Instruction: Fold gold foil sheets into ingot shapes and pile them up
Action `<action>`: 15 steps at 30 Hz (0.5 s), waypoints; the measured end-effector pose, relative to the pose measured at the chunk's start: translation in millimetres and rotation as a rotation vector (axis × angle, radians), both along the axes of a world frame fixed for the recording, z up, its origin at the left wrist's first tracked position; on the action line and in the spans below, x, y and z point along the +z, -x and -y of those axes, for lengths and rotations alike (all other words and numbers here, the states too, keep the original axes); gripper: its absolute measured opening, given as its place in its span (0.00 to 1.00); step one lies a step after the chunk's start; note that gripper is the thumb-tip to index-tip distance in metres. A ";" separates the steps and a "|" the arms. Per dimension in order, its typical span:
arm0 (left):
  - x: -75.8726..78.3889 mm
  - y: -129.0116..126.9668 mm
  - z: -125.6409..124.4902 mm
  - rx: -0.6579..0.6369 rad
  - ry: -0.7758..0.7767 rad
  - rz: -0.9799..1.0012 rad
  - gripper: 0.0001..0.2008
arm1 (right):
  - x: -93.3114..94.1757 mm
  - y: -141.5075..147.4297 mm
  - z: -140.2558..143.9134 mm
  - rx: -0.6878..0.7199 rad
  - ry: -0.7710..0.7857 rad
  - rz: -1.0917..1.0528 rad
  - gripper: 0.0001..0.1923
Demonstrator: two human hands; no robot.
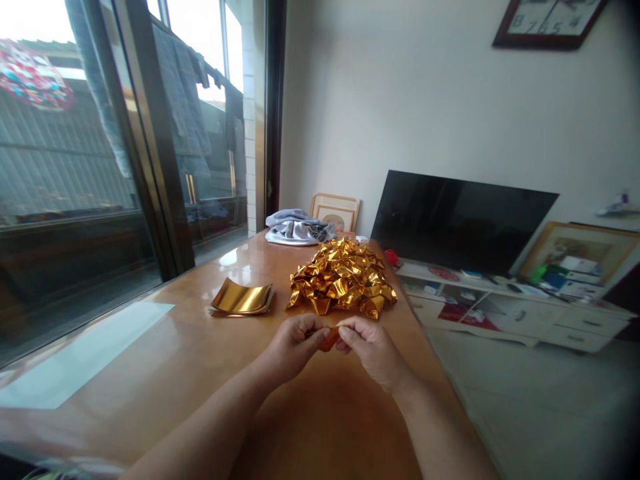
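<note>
Between my two hands is a small piece of gold foil paper [329, 339], partly folded and mostly covered by fingers. My left hand [299, 343] pinches its left end, thumb on top. At its right end, my right hand [370, 345] grips it in the same way. Just beyond my hands rises a heap of folded gold foil pieces [345, 277], shiny and pointed at the corners. To the left lies a stack of flat gold foil sheets [241, 297], the top ones curling up at the edges.
The glossy wooden table [200, 373] carries a pale sheet [95, 353] at left and folded grey cloth [297, 227] at the far end. A glass sliding door [150, 147] borders the left. Right of the table stand a television [463, 220] and a white cabinet [530, 317].
</note>
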State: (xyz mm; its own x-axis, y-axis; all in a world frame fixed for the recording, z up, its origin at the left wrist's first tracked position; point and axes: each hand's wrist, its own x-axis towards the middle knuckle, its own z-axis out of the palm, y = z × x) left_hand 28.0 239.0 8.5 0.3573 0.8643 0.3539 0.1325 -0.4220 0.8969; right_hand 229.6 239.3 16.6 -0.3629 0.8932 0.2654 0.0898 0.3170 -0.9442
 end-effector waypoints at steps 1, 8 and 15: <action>-0.3 -0.7 0.2 0.004 0.003 0.003 0.15 | 0.5 1.8 1.0 -0.005 0.011 -0.019 0.13; 1.4 -2.9 1.2 -0.024 0.015 0.016 0.15 | -0.4 10.7 3.4 -0.046 0.009 -0.060 0.14; 3.4 1.2 0.7 -0.067 0.120 0.081 0.16 | -2.3 6.2 3.4 -0.011 0.101 -0.111 0.17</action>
